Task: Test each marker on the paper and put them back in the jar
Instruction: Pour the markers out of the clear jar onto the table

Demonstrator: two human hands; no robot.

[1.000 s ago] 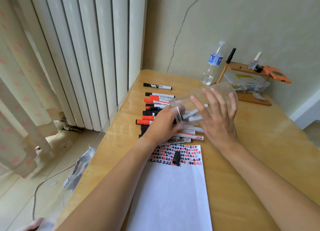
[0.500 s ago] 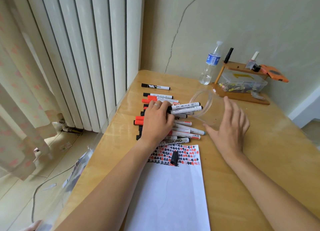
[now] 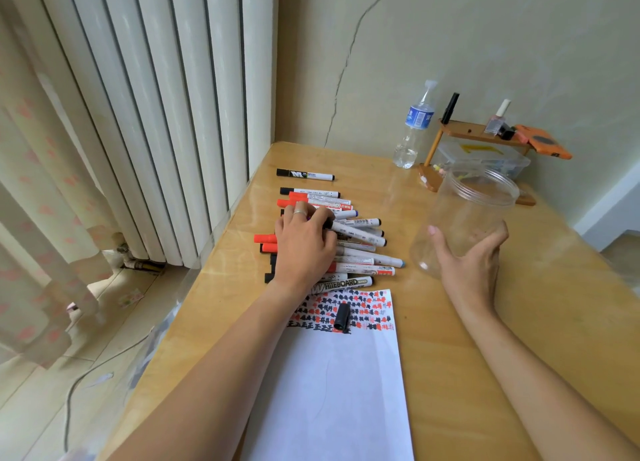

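While the right hand (image 3: 467, 263) cups the clear jar (image 3: 467, 218) upright on the wooden table (image 3: 502, 339) — thumb and fingers curled round its lower wall — the left hand (image 3: 304, 246) lies on the heap of markers (image 3: 360, 253), fingers bent over them. One black-capped marker (image 3: 304, 175) sits apart, nearer the wall. White paper (image 3: 332, 391), its far end covered in red and black test marks, bears a loose black cap (image 3: 342, 316). Beyond stand a water bottle (image 3: 414, 128) and small wooden shelf (image 3: 481, 131); a white radiator (image 3: 156, 114) and curtain (image 3: 31, 218) fill the left.
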